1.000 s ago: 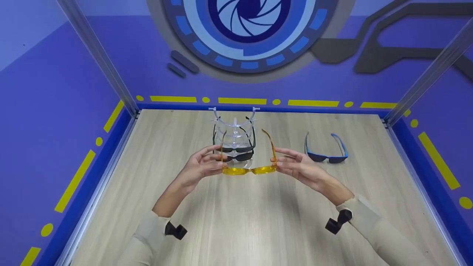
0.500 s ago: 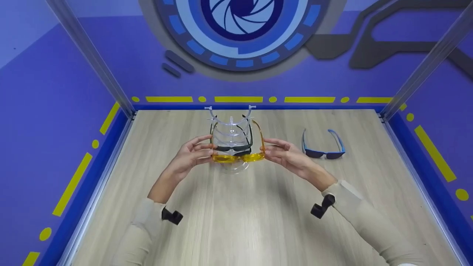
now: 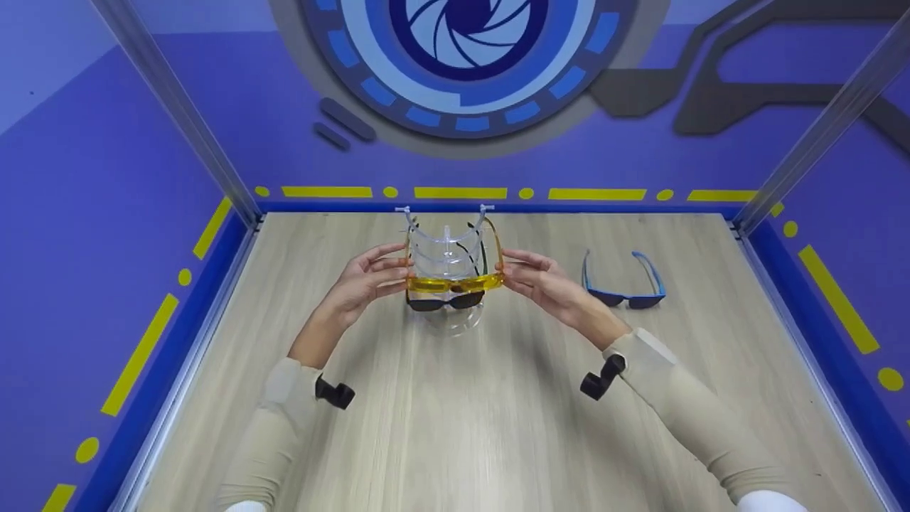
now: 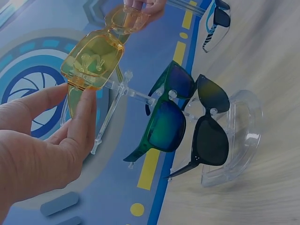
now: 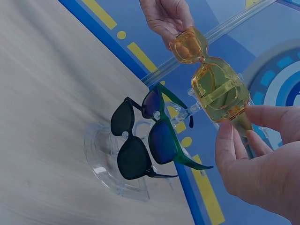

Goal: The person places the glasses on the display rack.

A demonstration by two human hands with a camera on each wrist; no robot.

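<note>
Between my two hands is a pair of yellow see-through glasses (image 3: 430, 285), lenses toward me and temples pointing back. My left hand (image 3: 366, 281) pinches the left hinge corner between thumb and fingers, and my right hand (image 3: 544, 281) pinches the right one. The glasses are in front of a clear display stand (image 4: 253, 133); whether they touch it I cannot tell. In the left wrist view, green-framed sunglasses (image 4: 166, 124) with blue-green lenses hang on the stand below them. Black sunglasses (image 5: 132, 157) sit lowest. From the head view, the yellow pair mostly covers the green one.
Blue-framed sunglasses (image 3: 643, 301) with dark lenses lie on the wooden table (image 3: 455, 427), right of the stand, temples unfolded. Blue-purple panels with metal corner posts (image 3: 192, 114) enclose the back and sides. The stand's top arm (image 3: 444, 240) rises behind the yellow glasses.
Both hands have carried the yellow glasses forward and slightly left, toward the stand and up past the black pair. The blue-framed sunglasses have stayed in place.
</note>
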